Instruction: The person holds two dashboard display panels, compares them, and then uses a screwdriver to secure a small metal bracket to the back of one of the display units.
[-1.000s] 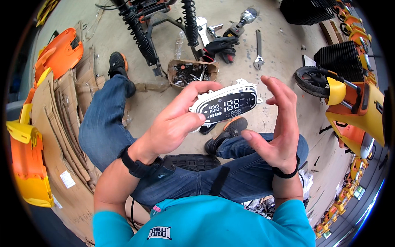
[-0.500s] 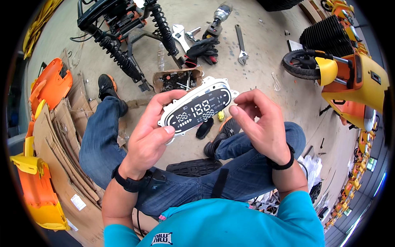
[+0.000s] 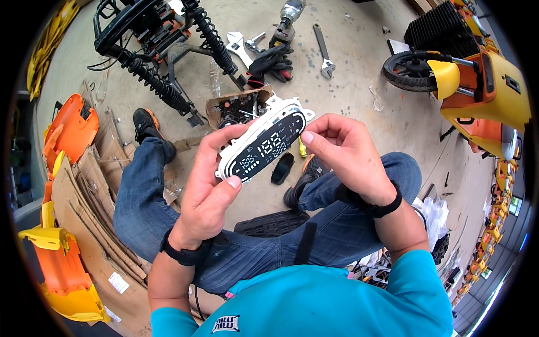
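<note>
I hold an oval display panel (image 3: 262, 145) with a white housing and a dark face of white segment symbols, tilted up toward the right. My left hand (image 3: 208, 191) grips its left end, thumb at the lower front corner. My right hand (image 3: 345, 154) has thumb and forefinger at the right end, the other fingers curled and partly hidden. Below the panel a small black oval piece (image 3: 282, 168) lies on the floor, beside a small yellow item (image 3: 302, 147) partly hidden by my fingers.
A black vehicle frame with springs (image 3: 210, 33), carton of hardware (image 3: 222, 103), gloves (image 3: 269, 64), white wrench (image 3: 238, 48), power tool (image 3: 281, 35) and adjustable wrench (image 3: 324, 50) are ahead. Orange-yellow panels (image 3: 62, 267) and cardboard (image 3: 95, 216) lie left; a yellow scooter (image 3: 483, 106) stands right.
My right hand has come in from spread fingers to pinch at the panel's right end. The panel has moved left and tilts more steeply, with my left hand still holding it.
</note>
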Demonstrator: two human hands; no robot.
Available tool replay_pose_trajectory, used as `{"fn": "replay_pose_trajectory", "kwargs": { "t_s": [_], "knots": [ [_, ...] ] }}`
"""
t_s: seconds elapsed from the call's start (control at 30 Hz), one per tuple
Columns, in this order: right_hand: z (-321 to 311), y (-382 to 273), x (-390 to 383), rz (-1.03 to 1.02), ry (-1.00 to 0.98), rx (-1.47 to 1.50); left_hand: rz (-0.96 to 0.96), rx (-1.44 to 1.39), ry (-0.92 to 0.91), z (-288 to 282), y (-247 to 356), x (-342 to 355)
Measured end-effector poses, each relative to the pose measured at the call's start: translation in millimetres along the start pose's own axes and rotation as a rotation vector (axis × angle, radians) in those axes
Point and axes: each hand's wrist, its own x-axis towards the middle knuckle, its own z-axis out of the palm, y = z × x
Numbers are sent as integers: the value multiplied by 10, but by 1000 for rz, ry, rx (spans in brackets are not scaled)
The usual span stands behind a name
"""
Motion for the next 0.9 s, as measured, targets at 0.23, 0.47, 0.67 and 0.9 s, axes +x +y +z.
{"fn": "replay_pose_trajectory", "kwargs": {
  "t_s": [0.23,0.47,0.67,0.9],
  "knots": [
    [-2,34,0,-90,35,21,13,55,66,67,14,7],
    [19,21,24,-75,72,30,14,66,54,73,11,6],
    [-2,107,58,-167,77,-7,16,105,48,110,18,12],
    [33,80,50,-210,108,-7,33,102,38,101,26,10]
  ]
}}
